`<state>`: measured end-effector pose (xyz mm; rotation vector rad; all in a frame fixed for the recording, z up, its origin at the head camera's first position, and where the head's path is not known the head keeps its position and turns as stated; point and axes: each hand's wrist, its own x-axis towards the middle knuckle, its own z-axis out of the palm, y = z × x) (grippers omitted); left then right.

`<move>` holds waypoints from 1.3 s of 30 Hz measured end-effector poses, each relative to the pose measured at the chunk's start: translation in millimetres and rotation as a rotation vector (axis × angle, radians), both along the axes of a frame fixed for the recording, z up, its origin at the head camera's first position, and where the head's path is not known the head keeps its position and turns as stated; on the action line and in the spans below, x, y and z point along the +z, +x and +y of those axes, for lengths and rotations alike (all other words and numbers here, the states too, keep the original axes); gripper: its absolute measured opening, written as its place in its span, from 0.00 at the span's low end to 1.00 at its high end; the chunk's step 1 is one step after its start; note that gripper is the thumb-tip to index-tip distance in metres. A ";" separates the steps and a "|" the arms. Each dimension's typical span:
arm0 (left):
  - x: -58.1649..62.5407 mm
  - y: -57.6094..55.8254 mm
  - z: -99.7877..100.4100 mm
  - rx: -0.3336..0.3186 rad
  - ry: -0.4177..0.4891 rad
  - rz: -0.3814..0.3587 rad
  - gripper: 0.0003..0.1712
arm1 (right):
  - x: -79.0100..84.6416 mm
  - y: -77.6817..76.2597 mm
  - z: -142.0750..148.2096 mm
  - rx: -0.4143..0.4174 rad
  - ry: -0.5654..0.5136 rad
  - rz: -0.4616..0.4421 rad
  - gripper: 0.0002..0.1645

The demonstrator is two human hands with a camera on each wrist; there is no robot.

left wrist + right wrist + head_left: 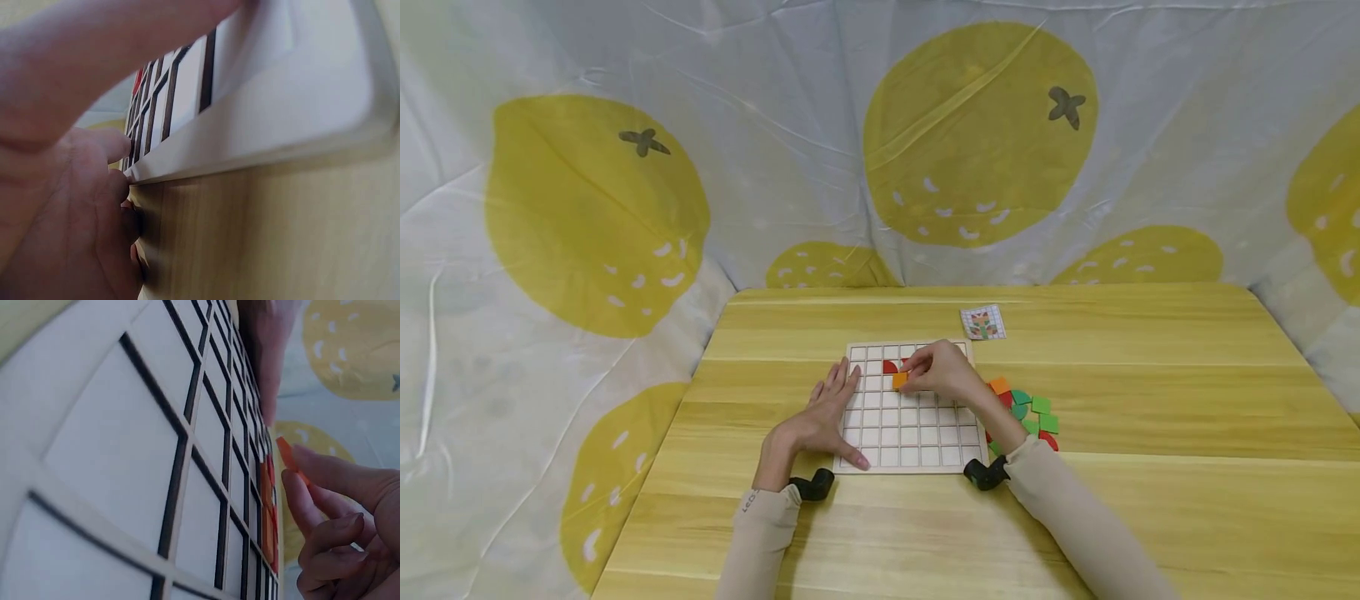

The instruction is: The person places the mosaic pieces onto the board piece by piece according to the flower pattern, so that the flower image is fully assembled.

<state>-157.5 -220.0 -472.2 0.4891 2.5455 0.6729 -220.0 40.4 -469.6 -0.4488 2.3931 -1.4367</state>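
A white grid board (887,433) with a pale wooden frame lies on the table. My right hand (940,371) is over its upper part, pinching a small orange square tile (900,381) between thumb and finger; the right wrist view shows this tile (286,454) held just off the board. Red quarter-round tiles (890,367) sit in upper cells, partly covered by the right hand. Orange tiles (267,487) lie beside them in the right wrist view. My left hand (820,421) rests along the board's left edge, fingers spread, thumb (854,456) on the near-left corner.
Right of the board lies a loose group of green tiles (1041,406), red and orange ones among them, partly behind the right forearm. A pattern card (983,322) with a coloured grid figure lies beyond the board. Behind the table hangs a lemon-print cloth (805,167).
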 end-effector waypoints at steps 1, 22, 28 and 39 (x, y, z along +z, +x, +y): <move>0.2 -0.1 -0.2 0.001 0.001 0.001 0.89 | 0.5 -0.2 -3.5 -0.003 0.011 -0.003 0.12; 2.1 1.1 1.8 0.003 0.015 0.008 0.88 | -6.8 -2.7 -14.6 -0.030 0.116 0.072 0.11; 1.6 1.9 1.3 0.009 -0.006 -0.005 0.89 | -8.8 -1.1 -19.7 -0.062 0.112 0.072 0.10; 1.5 2.2 1.6 0.010 -0.005 0.002 0.89 | -7.3 1.5 -21.0 -0.067 0.135 0.082 0.09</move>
